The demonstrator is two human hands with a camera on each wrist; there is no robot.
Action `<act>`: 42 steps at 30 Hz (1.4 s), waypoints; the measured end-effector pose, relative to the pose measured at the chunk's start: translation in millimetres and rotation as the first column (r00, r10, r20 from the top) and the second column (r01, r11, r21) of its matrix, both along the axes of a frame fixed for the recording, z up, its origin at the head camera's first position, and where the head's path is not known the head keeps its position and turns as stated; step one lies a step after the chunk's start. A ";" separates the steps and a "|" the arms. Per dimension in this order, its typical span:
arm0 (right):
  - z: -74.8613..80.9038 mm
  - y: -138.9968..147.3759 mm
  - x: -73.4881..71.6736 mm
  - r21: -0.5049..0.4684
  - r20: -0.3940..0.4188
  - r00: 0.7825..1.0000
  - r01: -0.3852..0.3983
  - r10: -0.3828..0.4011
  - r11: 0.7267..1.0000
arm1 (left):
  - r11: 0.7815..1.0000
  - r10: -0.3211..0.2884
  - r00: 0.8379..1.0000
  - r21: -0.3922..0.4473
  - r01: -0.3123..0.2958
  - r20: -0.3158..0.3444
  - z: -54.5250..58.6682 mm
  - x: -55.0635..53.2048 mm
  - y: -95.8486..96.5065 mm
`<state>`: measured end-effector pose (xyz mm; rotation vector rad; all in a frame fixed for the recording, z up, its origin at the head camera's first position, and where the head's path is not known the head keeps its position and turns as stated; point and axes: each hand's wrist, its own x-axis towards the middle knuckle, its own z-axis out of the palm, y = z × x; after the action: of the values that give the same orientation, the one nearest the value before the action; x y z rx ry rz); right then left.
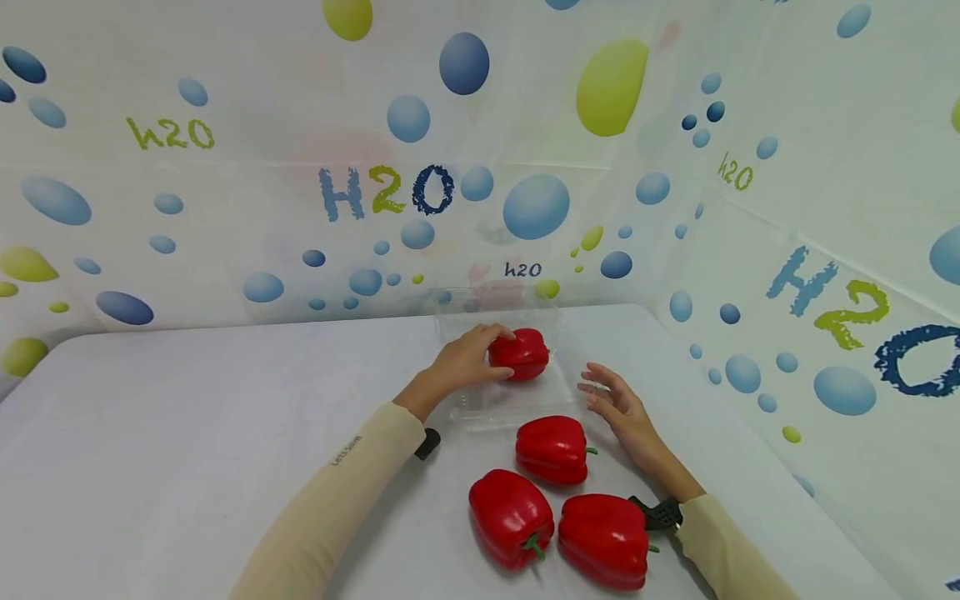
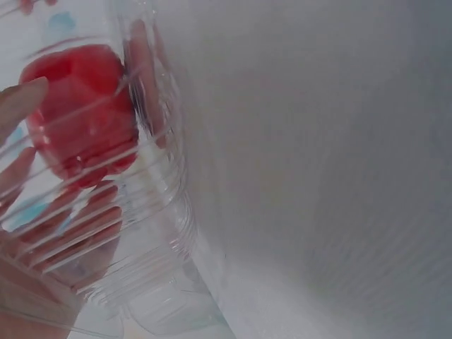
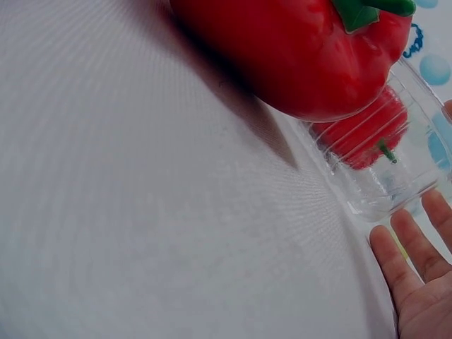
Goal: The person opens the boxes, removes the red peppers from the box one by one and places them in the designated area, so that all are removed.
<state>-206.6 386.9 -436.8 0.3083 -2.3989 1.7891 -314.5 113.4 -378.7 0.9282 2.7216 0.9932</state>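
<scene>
A red bell pepper [image 1: 527,354] lies in a clear plastic container [image 1: 491,417] whose lid stands raised at the back. My left hand [image 1: 468,357] grips this pepper from its left side, thumb in front and fingers over the top. Through the clear ribbed wall, the left wrist view shows the same pepper [image 2: 85,113] with the fingers around it. To the right of the container, my right hand [image 1: 626,421] is held with its fingers spread and nothing in them. In the right wrist view its fingers [image 3: 417,247] are near the container's side.
Nearer to me on the white table [image 1: 187,458] lie three more red bell peppers: one [image 1: 553,450] just in front of the container, one [image 1: 512,518] at the left and one [image 1: 603,540] at the right. A patterned curtain [image 1: 247,192] hangs behind the table.
</scene>
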 end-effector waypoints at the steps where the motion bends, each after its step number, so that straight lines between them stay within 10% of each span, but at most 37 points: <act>1: -0.1 -0.2 0.0 0.001 0.000 1.000 0.000 0.000 1.000 | 1.000 0.002 1.000 -0.003 -0.002 -0.004 0.3 0.4 0.2; 42: 1.7 -1.5 -0.8 0.005 -0.015 1.000 -0.007 0.007 1.000 | 1.000 -0.017 0.999 -0.019 0.017 -0.038 -0.4 6.0 -1.9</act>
<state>-207.4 385.4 -435.2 0.3301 -2.3953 1.7784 -308.6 111.5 -379.0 0.9756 2.7442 0.9557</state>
